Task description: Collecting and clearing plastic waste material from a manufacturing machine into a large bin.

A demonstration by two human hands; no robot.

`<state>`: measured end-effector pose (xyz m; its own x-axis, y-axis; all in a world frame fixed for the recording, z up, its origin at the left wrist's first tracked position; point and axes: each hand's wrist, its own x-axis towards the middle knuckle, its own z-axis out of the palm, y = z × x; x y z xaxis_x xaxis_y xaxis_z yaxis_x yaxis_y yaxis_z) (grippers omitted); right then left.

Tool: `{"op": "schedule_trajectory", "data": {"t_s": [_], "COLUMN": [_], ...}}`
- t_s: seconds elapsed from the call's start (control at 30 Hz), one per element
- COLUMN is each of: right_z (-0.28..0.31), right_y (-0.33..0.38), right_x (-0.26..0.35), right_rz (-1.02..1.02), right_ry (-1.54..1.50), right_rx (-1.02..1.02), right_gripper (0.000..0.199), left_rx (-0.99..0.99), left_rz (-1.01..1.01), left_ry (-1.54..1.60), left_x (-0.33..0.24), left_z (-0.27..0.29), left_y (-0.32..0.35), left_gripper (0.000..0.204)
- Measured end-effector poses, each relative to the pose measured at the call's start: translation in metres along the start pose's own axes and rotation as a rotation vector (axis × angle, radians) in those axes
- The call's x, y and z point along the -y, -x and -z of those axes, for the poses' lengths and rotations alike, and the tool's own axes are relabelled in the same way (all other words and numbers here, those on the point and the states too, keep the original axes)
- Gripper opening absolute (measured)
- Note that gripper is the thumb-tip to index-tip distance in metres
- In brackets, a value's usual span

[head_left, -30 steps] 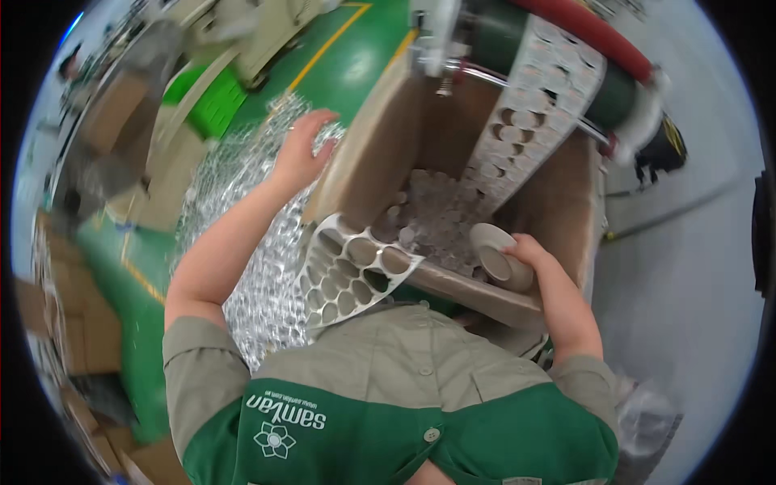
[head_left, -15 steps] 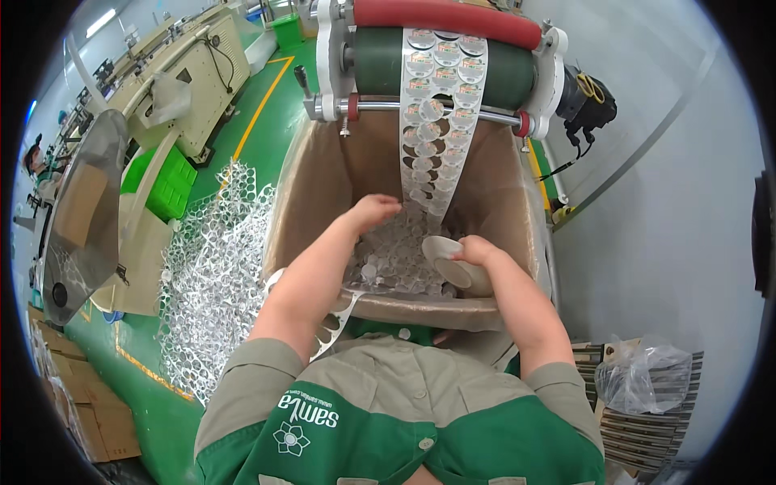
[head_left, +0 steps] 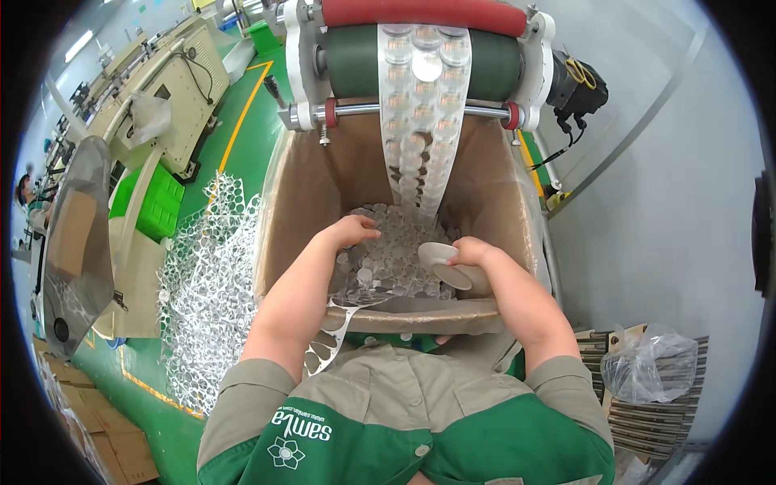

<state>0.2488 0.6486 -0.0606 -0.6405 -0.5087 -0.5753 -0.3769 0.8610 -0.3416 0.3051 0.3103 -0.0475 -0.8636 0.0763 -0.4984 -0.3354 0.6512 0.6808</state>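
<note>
While both bare arms are stretching up from the bottom of the frame, they are bending at the elbows and leaning over a big lined bin [head_left: 420, 319]. Just right of the middle, a pale bowl [head_left: 436, 255] is tipping on its side above a heap of small round discs [head_left: 396, 242]. It is sitting at the fingers of the right hand [head_left: 473, 252], and the left hand [head_left: 354, 231] is hovering to its left, a bit higher, well apart from it. The right hand is pinching the bowl, with the thumb pressing near its rim. The left hand is curling its fingers loosely over the discs; I cannot tell if it is holding anything. At the top of the frame, a long strip of round labels [head_left: 424, 105] is hanging from a dark green roller [head_left: 497, 65] into the bin. Near the left forearm, a white strip with holes [head_left: 341, 335] is draping over the bin's near edge.
</note>
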Motion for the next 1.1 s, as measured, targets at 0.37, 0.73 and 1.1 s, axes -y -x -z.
{"op": "schedule_trajectory", "data": {"t_s": [0.37,0.73,1.1], "right_z": [-0.009,-0.002,-0.002], "right_y": [-0.007,-0.002,-0.002], "right_x": [-0.006,-0.001,-0.002], "right_rz": [-0.017,-0.013,0.012], "right_ry": [-0.034,-0.028,-0.032], "right_rx": [0.047,0.025,0.024], "right_gripper": [0.053,0.052,0.053], "left_rx": [0.024,0.053,0.070], "left_rz": [-0.037,-0.030,-0.013], "left_ry": [-0.075,-0.039,-0.044], "left_x": [-0.003,-0.001,0.005], "left_z": [0.000,-0.004,-0.005], "left_y": [0.002,-0.002,-0.006], "left_gripper": [0.065,0.063,0.064]}}
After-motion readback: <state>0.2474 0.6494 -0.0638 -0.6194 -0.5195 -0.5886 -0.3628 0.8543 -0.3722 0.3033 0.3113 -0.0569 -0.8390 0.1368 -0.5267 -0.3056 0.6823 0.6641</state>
